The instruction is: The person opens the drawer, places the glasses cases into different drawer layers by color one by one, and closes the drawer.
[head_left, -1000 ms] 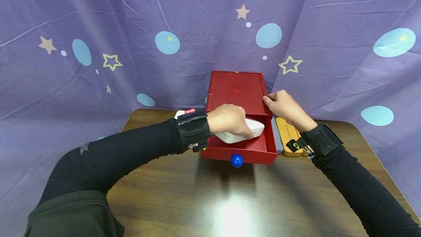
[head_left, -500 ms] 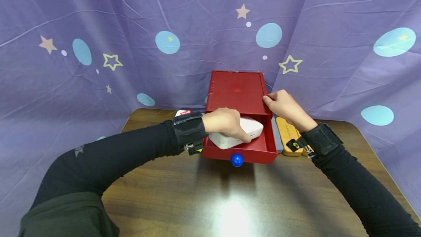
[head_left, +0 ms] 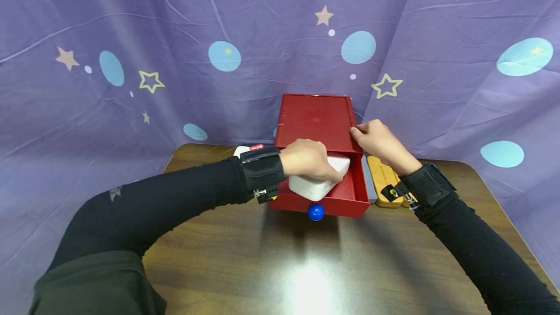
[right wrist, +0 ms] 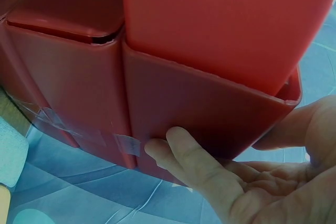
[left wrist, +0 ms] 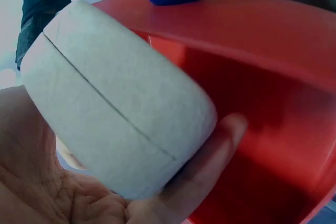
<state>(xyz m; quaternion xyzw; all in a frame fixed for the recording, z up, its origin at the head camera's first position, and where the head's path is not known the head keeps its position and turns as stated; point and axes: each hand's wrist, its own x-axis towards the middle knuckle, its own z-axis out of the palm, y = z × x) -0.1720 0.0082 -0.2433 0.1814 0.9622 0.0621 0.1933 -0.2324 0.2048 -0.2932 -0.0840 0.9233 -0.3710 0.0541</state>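
While the right hand [head_left: 379, 141] curls its fingers round the red box [head_left: 316, 120] at frame centre, likely steadying it, the left hand [head_left: 308, 160] grips the white case [head_left: 318, 182] just above the pulled-out drawer [head_left: 345, 199], fingers wrapped round it.

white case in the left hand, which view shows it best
The left wrist view: the white case fills the frame, its seam line plain, lying in the left hand over the red drawer. The head view shows the case half hidden under that hand. The right wrist view shows none of it.
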